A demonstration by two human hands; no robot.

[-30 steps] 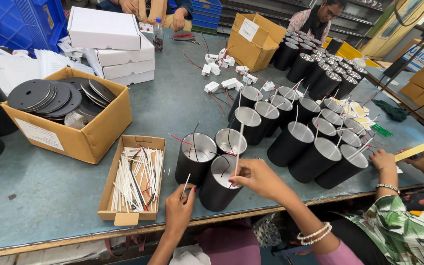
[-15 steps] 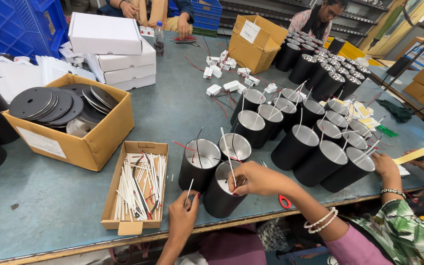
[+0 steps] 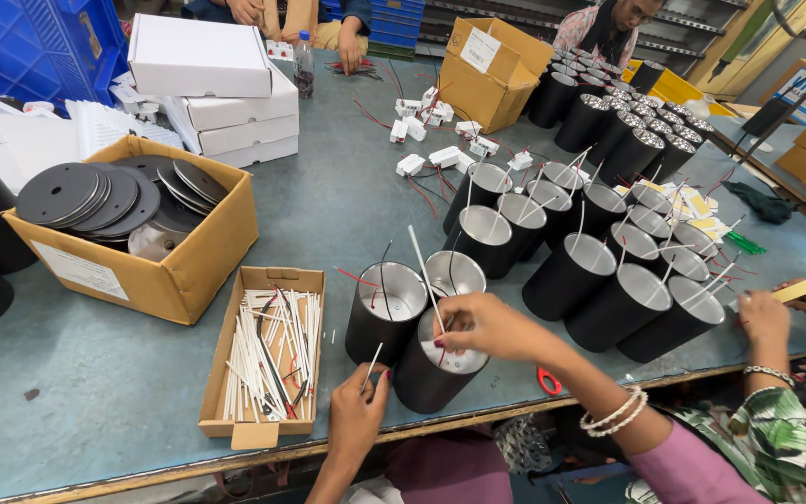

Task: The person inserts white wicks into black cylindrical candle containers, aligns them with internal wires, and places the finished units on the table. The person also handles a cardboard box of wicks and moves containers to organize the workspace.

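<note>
2 hands: right fingers (image 3: 459, 322) pinch white tube (image 3: 424, 271) over black can (image 3: 436, 369); left fingers (image 3: 366, 385) pinch another tube (image 3: 374, 359).

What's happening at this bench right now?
A person works on a black cylinder at the table's near edge. The right hand reaches over its open top, fingers pinching at a white sleeved wire that sticks up. The left hand steadies the side and holds another white wire. A small cardboard tray of wires lies left; more black cylinders stand behind.
</note>
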